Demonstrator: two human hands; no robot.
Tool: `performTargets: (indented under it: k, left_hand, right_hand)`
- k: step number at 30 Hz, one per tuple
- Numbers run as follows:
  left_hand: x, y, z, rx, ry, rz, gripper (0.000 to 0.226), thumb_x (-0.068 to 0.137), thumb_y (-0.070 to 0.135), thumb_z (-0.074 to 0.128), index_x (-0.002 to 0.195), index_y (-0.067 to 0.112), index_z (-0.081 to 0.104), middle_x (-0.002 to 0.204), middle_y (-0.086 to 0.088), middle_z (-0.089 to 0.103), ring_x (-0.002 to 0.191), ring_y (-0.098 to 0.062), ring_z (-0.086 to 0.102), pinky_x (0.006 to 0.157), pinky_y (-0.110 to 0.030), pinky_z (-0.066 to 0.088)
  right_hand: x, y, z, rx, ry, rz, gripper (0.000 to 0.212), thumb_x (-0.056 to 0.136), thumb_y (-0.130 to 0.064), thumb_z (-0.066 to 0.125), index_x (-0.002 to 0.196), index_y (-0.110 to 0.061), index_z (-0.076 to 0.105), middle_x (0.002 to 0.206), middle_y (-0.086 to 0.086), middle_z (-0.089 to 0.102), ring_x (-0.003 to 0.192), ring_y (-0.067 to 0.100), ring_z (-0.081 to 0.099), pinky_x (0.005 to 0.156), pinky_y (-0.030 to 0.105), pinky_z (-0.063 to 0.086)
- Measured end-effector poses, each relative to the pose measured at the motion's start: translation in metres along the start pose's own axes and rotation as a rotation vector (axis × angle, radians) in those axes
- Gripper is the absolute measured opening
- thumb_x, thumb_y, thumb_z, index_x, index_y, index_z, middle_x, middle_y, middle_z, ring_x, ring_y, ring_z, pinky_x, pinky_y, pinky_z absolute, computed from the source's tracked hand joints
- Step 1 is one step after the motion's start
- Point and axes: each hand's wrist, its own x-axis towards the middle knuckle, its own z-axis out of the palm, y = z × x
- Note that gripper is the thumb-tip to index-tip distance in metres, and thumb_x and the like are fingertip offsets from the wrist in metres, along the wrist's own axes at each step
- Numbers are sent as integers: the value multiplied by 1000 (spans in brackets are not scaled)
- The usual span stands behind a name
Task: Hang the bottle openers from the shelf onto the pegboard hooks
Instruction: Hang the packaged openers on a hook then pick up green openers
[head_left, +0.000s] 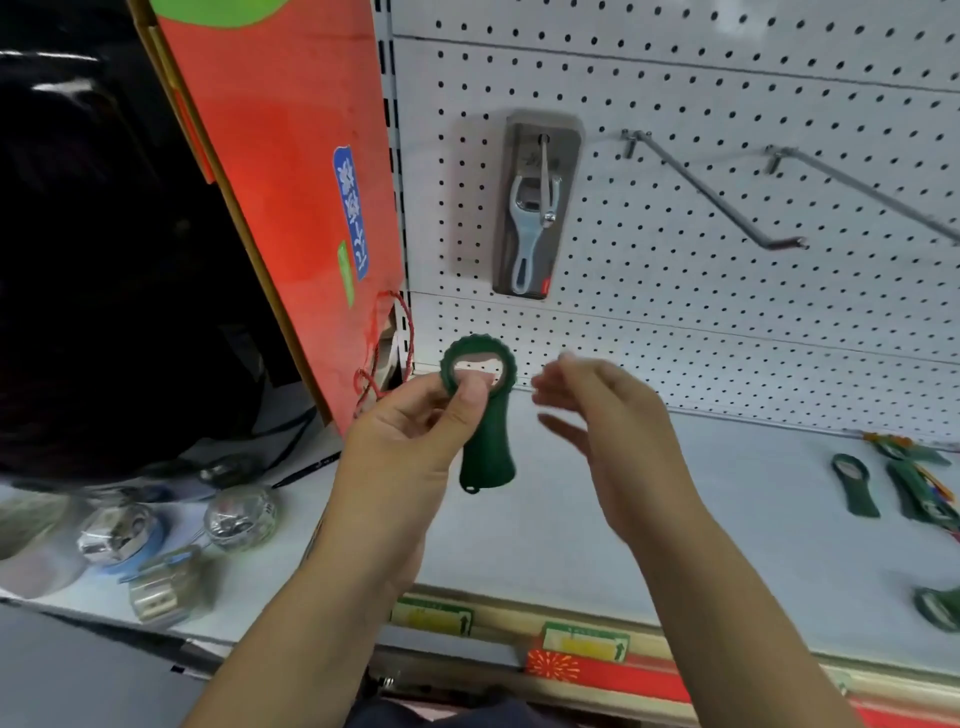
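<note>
Green bottle opener (485, 441) held up at centre frame, above the shelf (727, 519) and below the pegboard (675, 156).
The left grip (410, 431) pinches the opener's ring head, thumb over the opening and handle hanging down. This probably frees its small end loop for the empty hook (711, 192) at upper right. The right grip (608, 431), just beside it, is loose and holds nothing; blur hides its fingers. The spare openers (854, 486) at the right edge are partly cut off.

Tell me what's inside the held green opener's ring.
A pale metal insert shows inside the green opener ring; the left hand thumb covers its lower edge, hiding that part.
</note>
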Motion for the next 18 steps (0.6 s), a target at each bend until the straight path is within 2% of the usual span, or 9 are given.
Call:
performTargets:
  k: [3, 5, 7, 9, 11, 14, 18]
  left_hand:
    - [-1, 0, 20, -42, -29, -13, 23, 73, 35, 72, 89, 19, 76, 78, 14, 74, 72, 3, 65, 80, -22, 43]
    - [-2, -1, 32, -42, -46, -21, 29, 68, 40, 73, 86, 18, 74, 69, 15, 69, 64, 3, 61, 77, -24, 40]
    - [-4, -3, 42, -31, -79, -14, 35, 64, 45, 73, 86, 17, 74, 67, 13, 68, 61, -1, 59, 76, -25, 41]
    - [-6, -4, 50, -9, -115, 13, 33, 65, 44, 74, 85, 17, 76, 67, 9, 70, 60, -3, 59, 68, -19, 46]
    - [-9, -3, 59, 6, -156, 39, 28, 67, 40, 75, 83, 17, 77, 69, 6, 72, 61, -5, 62, 61, -14, 49]
    - [-11, -1, 69, 71, -235, 97, 26, 72, 38, 73, 87, 18, 75, 74, 4, 76, 67, -7, 70, 66, -18, 51]
    - [-5, 20, 79, 208, -383, 266, 42, 85, 48, 56, 118, 23, 67, 103, 13, 76, 97, 1, 70, 82, -14, 53]
  right_hand:
    - [-39, 3, -20, 6, -87, -11, 37, 100, -41, 55, 94, -10, 73, 95, 10, 76, 96, 25, 73, 91, 44, 58]
    - [-53, 3, -32, 33, -90, -38, 49, 95, -54, 51, 96, -10, 73, 96, 14, 74, 96, 29, 71, 91, 47, 57]
    - [-65, 5, -41, 16, -75, -103, 52, 92, -59, 52, 97, -11, 72, 97, 12, 75, 96, 28, 71, 89, 43, 58]
    - [-76, 5, -43, -24, -39, -166, 43, 91, -52, 60, 97, -11, 71, 95, 8, 75, 92, 23, 72, 86, 36, 60]
    - [-85, 3, -43, -28, 37, -222, 30, 89, -39, 72, 94, -10, 71, 87, 6, 76, 83, 19, 74, 79, 25, 58]
    - [-89, 1, -47, -69, 212, -338, 19, 85, -29, 68, 92, -11, 69, 80, 3, 75, 72, 17, 72, 70, 17, 54]
    - [-87, -12, -66, -52, 353, -446, 15, 88, -30, 63, 95, -18, 66, 83, 0, 75, 71, 14, 69, 74, 20, 55]
